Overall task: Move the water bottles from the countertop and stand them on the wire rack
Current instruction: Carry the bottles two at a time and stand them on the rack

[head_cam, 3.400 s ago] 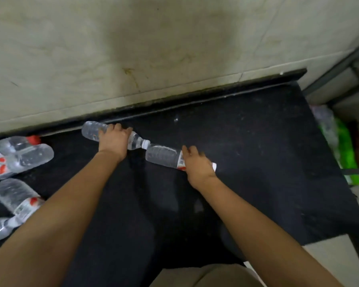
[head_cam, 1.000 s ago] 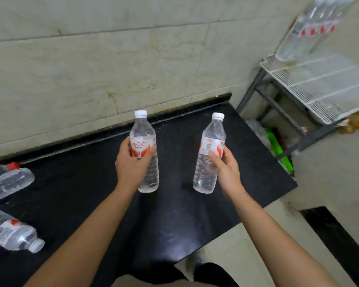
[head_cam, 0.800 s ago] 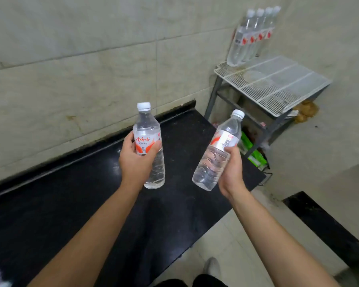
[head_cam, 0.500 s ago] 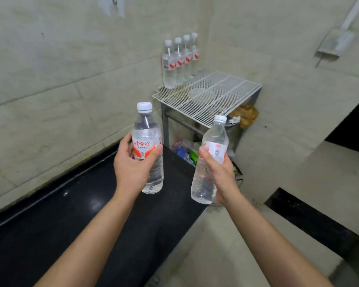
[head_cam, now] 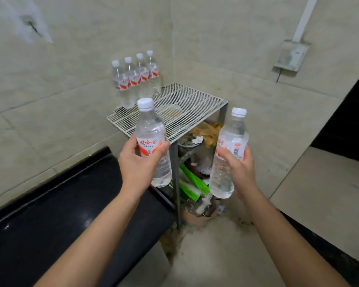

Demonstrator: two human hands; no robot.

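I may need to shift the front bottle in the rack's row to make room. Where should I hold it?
Grip the front bottle around its label band, coming from the open right side; the wall is on its left and another bottle is right behind it.

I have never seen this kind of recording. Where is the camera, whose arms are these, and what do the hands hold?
There is no machine here. A person wears one wide-angle camera on the head, so you look forward and down along their own bare arms. The left hand holds one water bottle upright, and the right hand holds a second bottle, slightly tilted. Both are carried in the air, not yet set down. Ahead, in the corner, is a white wire rack where four bottles already stand in a row along the wall. The black countertop lies at lower left. Clutter sits under the rack; I cannot tell what it is.
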